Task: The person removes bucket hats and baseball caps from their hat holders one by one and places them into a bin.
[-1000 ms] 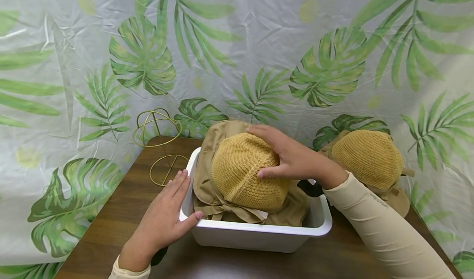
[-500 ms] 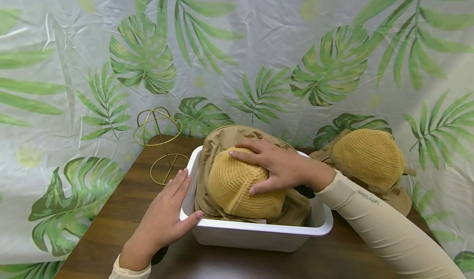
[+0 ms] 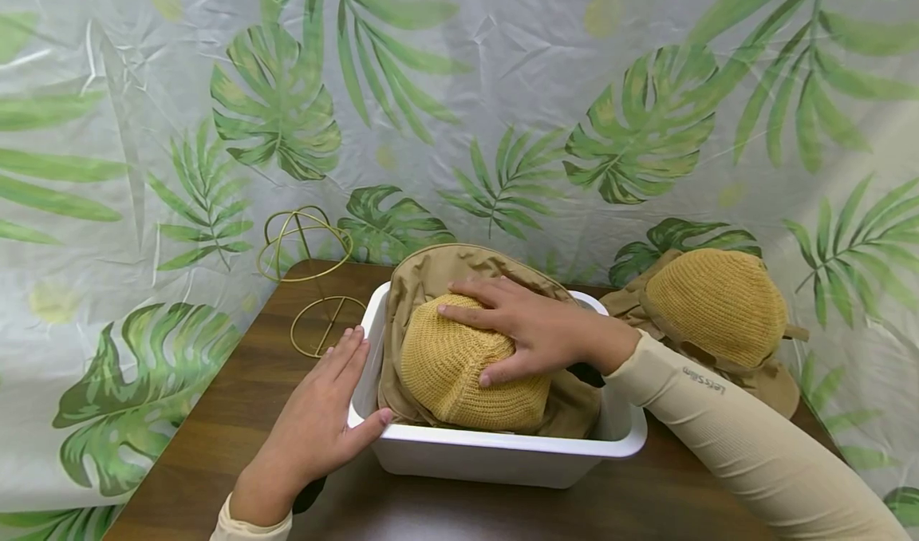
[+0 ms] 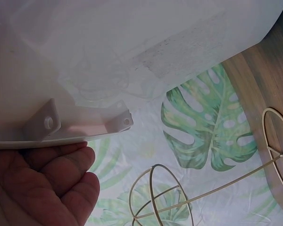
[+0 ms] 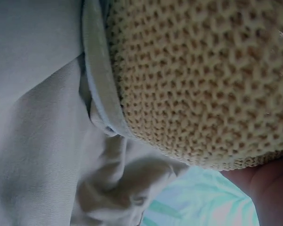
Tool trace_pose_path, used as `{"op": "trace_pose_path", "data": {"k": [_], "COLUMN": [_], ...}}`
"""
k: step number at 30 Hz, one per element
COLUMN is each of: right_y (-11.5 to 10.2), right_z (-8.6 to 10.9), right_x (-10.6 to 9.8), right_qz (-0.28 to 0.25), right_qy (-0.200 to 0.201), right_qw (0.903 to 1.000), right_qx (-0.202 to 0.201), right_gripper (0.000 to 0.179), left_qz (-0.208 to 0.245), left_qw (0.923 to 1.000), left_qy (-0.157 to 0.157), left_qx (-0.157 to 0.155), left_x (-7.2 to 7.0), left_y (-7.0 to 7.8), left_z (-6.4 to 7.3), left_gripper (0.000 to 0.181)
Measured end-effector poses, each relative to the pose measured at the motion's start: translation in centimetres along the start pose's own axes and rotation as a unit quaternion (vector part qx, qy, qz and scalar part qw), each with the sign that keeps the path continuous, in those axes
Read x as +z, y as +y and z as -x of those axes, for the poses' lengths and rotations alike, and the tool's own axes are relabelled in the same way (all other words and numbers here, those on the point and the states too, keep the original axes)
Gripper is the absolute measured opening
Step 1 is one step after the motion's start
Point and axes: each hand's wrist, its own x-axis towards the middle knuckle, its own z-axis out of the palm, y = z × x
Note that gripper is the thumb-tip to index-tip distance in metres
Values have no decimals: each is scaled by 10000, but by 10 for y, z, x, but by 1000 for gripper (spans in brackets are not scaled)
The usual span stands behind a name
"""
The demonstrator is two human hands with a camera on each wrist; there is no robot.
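A knit-crowned sun hat (image 3: 438, 365) is lodged inside a white plastic bin (image 3: 488, 461), its tan fabric brim (image 3: 431, 266) slouched around the crown (image 5: 203, 84) and tipped up against the bin's far wall at twelve o'clock. The crown is covered by the right hand (image 3: 517, 325), laid from about two o'clock with fingers spread and the thumb set apart. The bin is touched at nine o'clock by the left hand (image 3: 316, 425), whose fingers are extended along the outside under the rim, with the thumb reaching toward the corner at eight o'clock. Little weight is to be expected of the hat; a soft, springy crown is suggested by the coarse, open stitches, so it would likely be dented by hard pressure and snagged by a fingernail. Slipping seems unlikely, as good grip should be given by the knit. The brim looks thin and floppy and would probably be folded if lifted by its edge alone; a hold is better taken over the crown with a wide palm, or low down at the fabric band (image 5: 101, 84) by its base. The bin looks rigid, smooth and light, and is best steadied by its rim. On the bench (image 3: 668, 493), a second sun hat (image 3: 714, 309) is seen between two and three o'clock from the bin, and a gold wire stand (image 4: 212, 190) at ten o'clock.
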Motion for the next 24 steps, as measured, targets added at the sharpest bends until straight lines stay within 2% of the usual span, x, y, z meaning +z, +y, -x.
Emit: {"op": "trace_pose_path", "data": {"k": [9,13,20,24], "right_y": [2,1,3,5], "right_z": [-4,-4,-6,-7], "right_x": [11,15,30,34], "right_qz": [94,93,478,450], "right_qy": [-75,-238,-649,-786], "right_qw": [9999,9997,9967,9957], "right_qx": [-118,-51,41,217], "right_gripper": [89,91,92,93], "left_qz": [-11,-7,-11,0], "left_qw": [10000,10000,10000,10000], "left_qy": [7,5,51,76], "left_qx": [-32,-19,3,35], "left_x": [0,1,2,2], "left_y": [0,0,0,0], "left_z": [1,2,3,2], "left_gripper": [87,86,86,86]}}
